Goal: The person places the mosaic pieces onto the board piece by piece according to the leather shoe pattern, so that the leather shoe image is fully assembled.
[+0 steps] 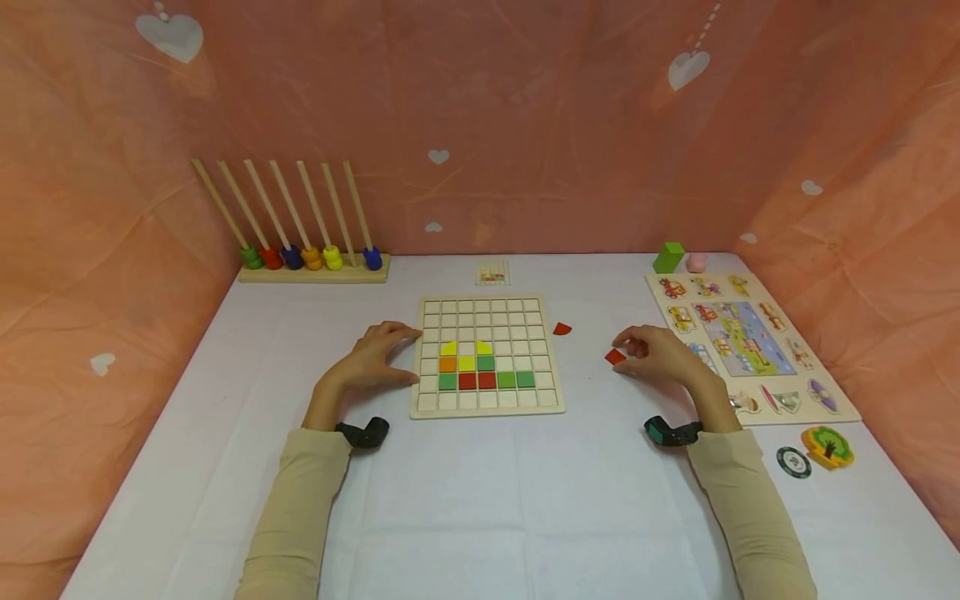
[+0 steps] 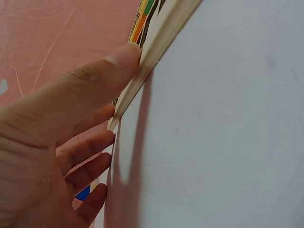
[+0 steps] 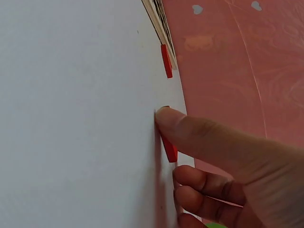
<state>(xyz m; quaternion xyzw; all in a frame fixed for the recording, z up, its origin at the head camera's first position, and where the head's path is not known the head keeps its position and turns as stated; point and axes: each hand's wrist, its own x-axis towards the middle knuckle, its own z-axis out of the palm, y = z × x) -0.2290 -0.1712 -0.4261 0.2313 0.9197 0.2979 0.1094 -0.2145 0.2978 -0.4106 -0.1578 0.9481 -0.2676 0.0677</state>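
A pale wooden grid board point(image 1: 483, 405) lies on the table, holding several coloured tiles in green, red, orange and yellow. My left hand point(image 1: 372, 357) touches the board's left edge with thumb and fingers spread. In the left wrist view the thumb point(image 2: 126, 56) rests at the board's side. Right of the board, my right hand point(image 1: 656, 354) pinches a red square tile point(image 1: 615, 357) close to the table. In the right wrist view the thumb lies against the red tile point(image 3: 169, 149); the index finger is mostly hidden. A red quarter-round tile point(image 1: 562, 329) lies beside the board's right edge.
A small pattern card point(image 1: 492, 273) lies behind the board. At the back left stands a peg rack point(image 1: 315, 273) with coloured beads. A picture puzzle point(image 1: 806, 417), green block point(image 1: 668, 258), pink piece point(image 1: 696, 263), round chip point(image 1: 793, 462) and tree piece point(image 1: 828, 447) are on the right.
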